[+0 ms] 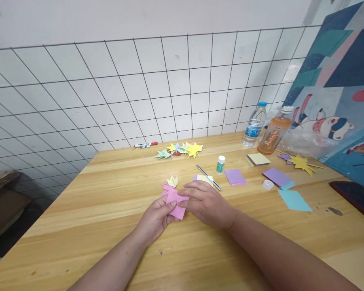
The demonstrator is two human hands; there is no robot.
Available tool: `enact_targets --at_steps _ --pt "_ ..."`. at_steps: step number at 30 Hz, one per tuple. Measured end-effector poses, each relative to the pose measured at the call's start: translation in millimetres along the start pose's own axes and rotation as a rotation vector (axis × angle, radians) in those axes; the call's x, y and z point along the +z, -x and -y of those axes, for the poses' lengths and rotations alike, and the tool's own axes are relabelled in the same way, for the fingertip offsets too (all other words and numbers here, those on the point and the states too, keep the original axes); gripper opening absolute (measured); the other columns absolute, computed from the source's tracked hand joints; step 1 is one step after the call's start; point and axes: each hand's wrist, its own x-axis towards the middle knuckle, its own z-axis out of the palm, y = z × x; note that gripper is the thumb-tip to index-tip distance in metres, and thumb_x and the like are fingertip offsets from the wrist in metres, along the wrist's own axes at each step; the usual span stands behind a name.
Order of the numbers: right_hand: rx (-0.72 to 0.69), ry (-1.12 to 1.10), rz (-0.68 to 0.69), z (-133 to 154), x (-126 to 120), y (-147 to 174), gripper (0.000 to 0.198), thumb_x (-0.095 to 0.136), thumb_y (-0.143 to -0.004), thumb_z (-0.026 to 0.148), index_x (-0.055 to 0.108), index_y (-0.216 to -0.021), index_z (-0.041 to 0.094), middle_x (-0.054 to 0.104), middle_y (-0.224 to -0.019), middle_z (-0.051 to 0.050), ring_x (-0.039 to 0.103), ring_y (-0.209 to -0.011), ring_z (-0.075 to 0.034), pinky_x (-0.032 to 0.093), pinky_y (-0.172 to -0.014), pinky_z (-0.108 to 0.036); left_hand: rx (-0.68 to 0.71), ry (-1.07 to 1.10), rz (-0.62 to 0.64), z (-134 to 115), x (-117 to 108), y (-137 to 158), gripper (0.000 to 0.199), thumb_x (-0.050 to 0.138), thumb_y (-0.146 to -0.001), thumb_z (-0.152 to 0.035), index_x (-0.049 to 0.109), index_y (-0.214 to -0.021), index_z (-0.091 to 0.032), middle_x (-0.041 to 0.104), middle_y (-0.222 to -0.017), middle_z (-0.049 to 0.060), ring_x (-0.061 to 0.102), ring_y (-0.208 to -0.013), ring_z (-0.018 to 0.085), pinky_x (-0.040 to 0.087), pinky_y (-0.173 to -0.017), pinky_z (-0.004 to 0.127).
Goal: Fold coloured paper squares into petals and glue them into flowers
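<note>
"Pinching the pink paper [176, 202], thumb over it and fingers under: that's the left hand [158, 216], yes?"

"Yes, with the paper between the two hands, at the table [79, 226]. The right hand [208, 204] has its fingertips by the right edge (whether they close on it, I can't tell)."

"Which step, then?"

"Lining up for a fold, I'd judge, since the paper looks flat. The next move calls for a steady left hold and matched edges before any crease is pressed."

"And around them?"

"Just beyond, a pink folded piece [168, 189] and a cream folded piece [172, 181]. Farther out, a knife [209, 177] lies slantwise, a glue stick [220, 165] stands upright, and some paper leaves [194, 150] lie toward the wall [157, 89]."
</note>
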Motion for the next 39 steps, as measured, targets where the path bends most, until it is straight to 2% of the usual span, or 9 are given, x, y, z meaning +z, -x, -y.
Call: enact_targets --at_steps 10,13,16,19,23,26,29,34,39 --pt "0.059 -0.148 -0.042 -2.7 -0.5 1.2 0.010 0.056 -0.084 0.024 0.066 -0.086 0.023 0.062 -0.115 -0.002 0.050 -0.110 -0.018 0.038 -0.094 -0.036 0.053 -0.074 0.040 6.4 -1.0 -4.5 0.032 0.073 -0.071 -0.023 0.065 -0.100 -0.014 0.066 -0.085 0.006 0.059 -0.074 0.014 0.050 -0.064 0.023" --pt "0.058 -0.144 -0.041 -3.6 -1.1 2.1 0.010 0.055 -0.085 0.023 0.065 -0.085 0.023 0.063 -0.114 -0.002 0.051 -0.109 -0.018 0.038 -0.093 -0.036 0.031 -0.133 0.041 5.6 -1.5 -4.2 0.029 0.073 -0.071 -0.025 0.064 -0.096 -0.014 0.064 -0.073 0.003 0.055 -0.059 0.009 0.045 -0.052 0.018" --pt "0.055 -0.146 -0.044 -3.2 -3.4 2.2 0.011 0.055 -0.085 0.022 0.065 -0.085 0.024 0.063 -0.113 -0.002 0.051 -0.108 -0.019 0.038 -0.093 -0.037 0.020 -0.226 0.064 4.6 -1.5 -3.1 0.022 0.070 -0.073 -0.028 0.062 -0.087 -0.013 0.062 -0.066 0.001 0.041 -0.043 0.004 0.030 -0.037 0.014" --pt "0.085 -0.210 -0.027 -0.9 -5.0 1.6 0.009 0.057 -0.081 0.020 0.065 -0.085 0.023 0.060 -0.117 -0.004 0.049 -0.112 -0.020 0.037 -0.096 -0.038 0.023 -0.263 0.084 4.4 -1.6 -2.9 0.021 0.069 -0.074 -0.030 0.060 -0.082 -0.013 0.059 -0.061 -0.001 0.036 -0.041 0.003 0.025 -0.036 0.014" --pt "0.237 -0.417 -0.013 0.5 1.0 2.3 0.004 0.061 -0.078 0.021 0.064 -0.081 0.020 0.058 -0.120 -0.007 0.053 -0.109 -0.019 0.040 -0.094 -0.035 0.013 -0.249 0.073 5.1 -2.1 -3.8 0.024 0.070 -0.073 -0.032 0.060 -0.084 -0.014 0.059 -0.063 0.000 0.042 -0.045 0.005 0.030 -0.040 0.015" --pt "0.474 -0.588 0.018 -2.0 12.1 4.3 0.004 0.058 -0.080 0.022 0.061 -0.079 0.020 0.067 -0.091 -0.004 0.062 -0.081 -0.014 0.049 -0.073 -0.026 0.030 -0.277 0.068 5.6 -0.6 -2.7 0.033 0.065 -0.076 -0.041 0.062 -0.092 -0.013 0.065 -0.079 0.007 0.049 -0.052 0.008 0.036 -0.044 0.017" --pt "0.645 -0.622 0.033 -4.4 21.4 5.7 0.006 0.058 -0.079 0.024 0.060 -0.076 0.019 0.063 -0.070 0.001 0.057 -0.062 -0.011 0.046 -0.057 -0.021 0.064 -0.334 0.063 5.7 3.0 0.0 0.039 0.055 -0.082 -0.049 0.062 -0.095 -0.013 0.065 -0.085 0.010 0.056 -0.062 0.012 0.042 -0.050 0.020" --pt "0.672 -0.630 0.005 -1.7 23.1 3.7 0.003 0.059 -0.075 0.020 0.060 -0.073 0.019 0.061 -0.071 0.001 0.056 -0.063 -0.010 0.045 -0.057 -0.020 0.088 -0.503 0.026 5.1 7.7 1.0 0.035 0.060 -0.080 -0.046 0.063 -0.094 -0.014 0.065 -0.084 0.008 0.058 -0.066 0.013 0.045 -0.055 0.022" --pt "0.727 -0.638 -0.033 0.3 20.7 0.5 0.005 0.055 -0.075 0.018 0.060 -0.072 0.018 0.062 -0.070 0.000 0.056 -0.064 -0.011 0.045 -0.057 -0.020 0.067 -0.480 -0.027 6.8 7.5 -1.5 0.036 0.060 -0.078 -0.047 0.063 -0.094 -0.014 0.068 -0.082 0.008 0.059 -0.063 0.013 0.044 -0.053 0.022"
